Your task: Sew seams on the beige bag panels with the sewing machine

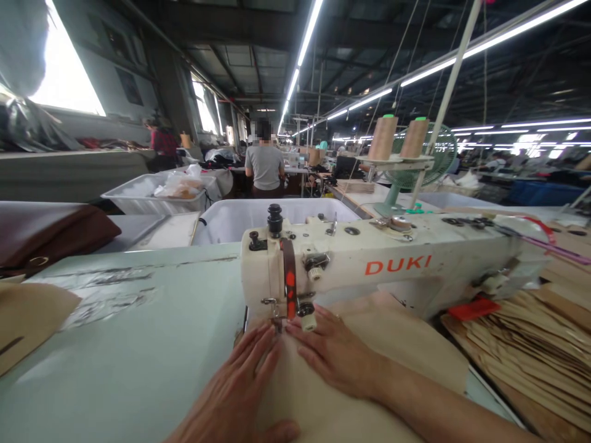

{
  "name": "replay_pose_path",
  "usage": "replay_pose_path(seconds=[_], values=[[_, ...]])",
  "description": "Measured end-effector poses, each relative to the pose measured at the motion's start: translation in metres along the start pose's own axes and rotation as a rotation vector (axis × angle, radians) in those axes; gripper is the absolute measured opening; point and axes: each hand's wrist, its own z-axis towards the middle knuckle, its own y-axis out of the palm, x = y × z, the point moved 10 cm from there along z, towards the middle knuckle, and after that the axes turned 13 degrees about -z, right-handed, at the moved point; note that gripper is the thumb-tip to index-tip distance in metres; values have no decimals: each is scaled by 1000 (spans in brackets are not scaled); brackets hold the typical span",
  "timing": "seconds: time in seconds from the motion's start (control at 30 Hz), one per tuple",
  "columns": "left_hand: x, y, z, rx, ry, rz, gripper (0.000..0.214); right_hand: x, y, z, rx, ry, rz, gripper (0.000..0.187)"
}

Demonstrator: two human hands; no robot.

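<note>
A cream sewing machine [392,264] marked DUKI stands on the pale green table [138,344]. A piece of tan fabric [406,344] lies under its needle and stretches toward me. My left hand [240,387] lies flat on the fabric just left of the needle, fingers stretched forward. My right hand [337,354] rests flat on the fabric right of the needle, fingertips close to the presser foot. Both hands press the cloth and hold nothing.
A stack of tan cut pieces [530,351] lies at the right. Brown material [46,234] sits at the far left. White bins [258,218] stand behind the table. Two thread cones [397,138] rise above the machine. A person in a grey shirt [264,163] stands farther back.
</note>
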Motion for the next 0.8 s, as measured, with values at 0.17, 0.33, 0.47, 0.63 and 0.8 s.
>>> replay_pose_path(seconds=[0.17, 0.33, 0.47, 0.63, 0.8], values=[[10, -4, 6, 73, 131, 147, 84, 4, 0, 2, -6, 2, 35, 39], [7, 0, 8, 65, 154, 208, 80, 6, 0, 5, -3, 8, 52, 37], [4, 5, 6, 39, 129, 222, 80, 5, -1, 5, -12, 9, 53, 39], [6, 3, 3, 67, 122, 213, 77, 5, -2, 5, 24, -7, 31, 37], [-8, 19, -12, 151, 215, 181, 88, 1, 2, 5, 65, -70, -58, 39]])
